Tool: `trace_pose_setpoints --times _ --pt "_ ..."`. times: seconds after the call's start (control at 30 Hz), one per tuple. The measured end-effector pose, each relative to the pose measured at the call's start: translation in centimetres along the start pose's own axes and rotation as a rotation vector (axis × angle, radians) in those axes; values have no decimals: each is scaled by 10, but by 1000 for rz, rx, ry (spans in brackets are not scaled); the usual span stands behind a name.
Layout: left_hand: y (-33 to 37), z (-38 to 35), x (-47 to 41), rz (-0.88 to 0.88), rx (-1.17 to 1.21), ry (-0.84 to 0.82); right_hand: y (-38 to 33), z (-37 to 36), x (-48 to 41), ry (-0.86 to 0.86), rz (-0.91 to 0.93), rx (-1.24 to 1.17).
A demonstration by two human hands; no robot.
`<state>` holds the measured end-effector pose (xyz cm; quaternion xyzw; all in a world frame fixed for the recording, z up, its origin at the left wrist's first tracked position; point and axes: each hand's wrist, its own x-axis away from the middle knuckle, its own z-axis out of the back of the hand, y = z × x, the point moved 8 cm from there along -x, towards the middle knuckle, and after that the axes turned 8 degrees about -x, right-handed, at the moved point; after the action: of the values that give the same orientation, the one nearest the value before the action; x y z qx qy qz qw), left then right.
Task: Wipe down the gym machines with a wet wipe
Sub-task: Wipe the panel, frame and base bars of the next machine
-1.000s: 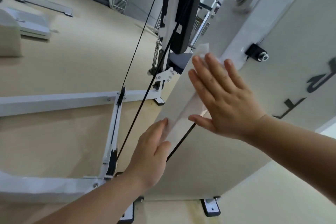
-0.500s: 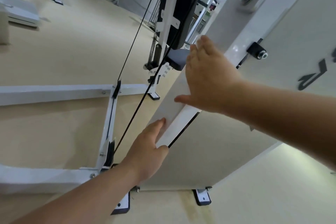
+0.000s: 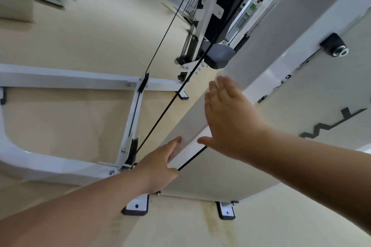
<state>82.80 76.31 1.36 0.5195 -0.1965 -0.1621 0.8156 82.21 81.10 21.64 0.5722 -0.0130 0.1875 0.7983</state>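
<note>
A white gym machine fills the right side; its narrow side panel (image 3: 192, 124) runs down to a wide cover (image 3: 313, 94) with black lettering. My right hand (image 3: 226, 120) lies flat with straight fingers against the side panel; the wet wipe is hidden beneath it. My left hand (image 3: 160, 166) rests lower down on the same panel's edge, fingers straight, thumb beside a black cable (image 3: 192, 158).
Two black cables (image 3: 160, 50) run diagonally from the top to a white floor frame (image 3: 80, 82) on the left. A grey pad (image 3: 218, 54) and black upright sit behind the panel. Black-edged feet (image 3: 136, 204) stand on the beige floor. A black knob (image 3: 335, 46) sticks out of the cover.
My right hand slid up along the panel, then back down a little, covering the wipe that showed a second ago. My left hand stayed on the panel's lower edge.
</note>
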Motion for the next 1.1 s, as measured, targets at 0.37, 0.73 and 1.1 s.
trace_pose_setpoints --times 0.37,0.73,1.1 --pt "-61 -17 -3 247 -187 -205 -90 -33 -61 -208 166 63" --pt "-107 -25 -3 104 -808 -309 -233 -88 -81 -260 339 33" --pt "-178 -5 3 251 -1192 -486 -314 -109 -100 -241 431 -12"
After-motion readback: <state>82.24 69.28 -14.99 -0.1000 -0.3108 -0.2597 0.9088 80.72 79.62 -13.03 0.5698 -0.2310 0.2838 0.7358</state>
